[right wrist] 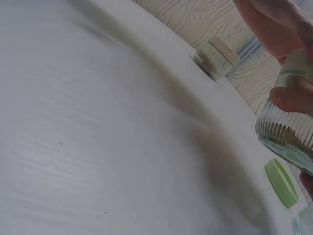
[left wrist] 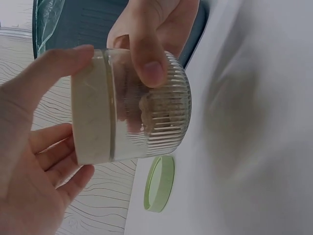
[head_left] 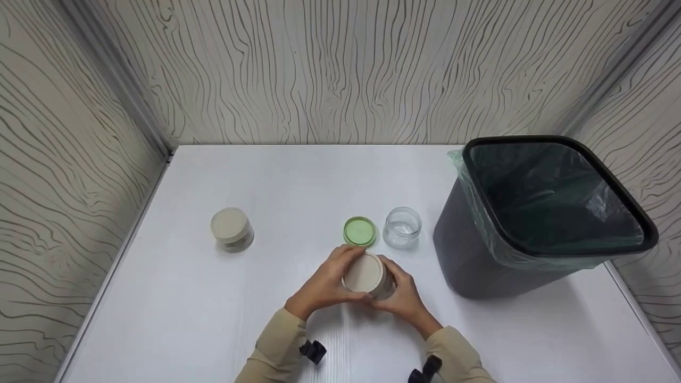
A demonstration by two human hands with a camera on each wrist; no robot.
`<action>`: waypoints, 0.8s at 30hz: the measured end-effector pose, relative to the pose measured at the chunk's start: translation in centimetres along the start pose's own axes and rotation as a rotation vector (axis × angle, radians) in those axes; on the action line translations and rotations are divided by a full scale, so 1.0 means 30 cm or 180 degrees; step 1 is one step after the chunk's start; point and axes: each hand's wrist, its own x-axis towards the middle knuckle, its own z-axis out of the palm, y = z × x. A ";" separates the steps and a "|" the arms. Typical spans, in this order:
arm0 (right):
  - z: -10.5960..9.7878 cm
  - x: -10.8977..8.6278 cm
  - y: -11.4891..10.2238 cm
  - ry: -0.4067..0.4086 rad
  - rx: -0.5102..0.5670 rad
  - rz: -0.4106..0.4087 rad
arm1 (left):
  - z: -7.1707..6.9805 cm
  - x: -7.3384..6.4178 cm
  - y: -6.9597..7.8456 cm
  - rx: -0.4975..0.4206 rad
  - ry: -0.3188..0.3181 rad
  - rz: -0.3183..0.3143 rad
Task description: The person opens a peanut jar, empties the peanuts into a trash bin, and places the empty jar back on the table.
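Both hands hold a ribbed glass jar (left wrist: 168,115) with a cream lid (head_left: 363,272) over the front middle of the table. My left hand (head_left: 325,282) grips the lid, its thumb on one side and fingers round the other. On the glass body lies the thumb of my right hand (head_left: 405,299), whose fingers wrap the far side. Some brownish contents show through the glass in the left wrist view. Just beyond the hands, a green lid (head_left: 359,232) lies on the table beside a lidless clear glass jar (head_left: 403,229).
Another cream-lidded jar (head_left: 230,225) stands on the left of the white table (head_left: 276,181). At the right is a grey bin (head_left: 463,260) with a black rim and a green liner bag (head_left: 503,250). Patterned panels (head_left: 330,69) enclose the back and sides.
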 end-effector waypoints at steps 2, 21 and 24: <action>0.001 0.000 -0.001 0.0010 -0.0024 0.0028 | 0.005 0.001 0.003 0.0057 0.0028 -0.0050; -0.006 0.002 -0.001 -0.0079 -0.0125 0.0119 | -0.003 0.013 0.018 0.0155 -0.0290 0.0167; -0.007 0.006 0.000 -0.0075 -0.0153 0.0105 | -0.001 0.013 0.014 0.0158 -0.0284 0.0228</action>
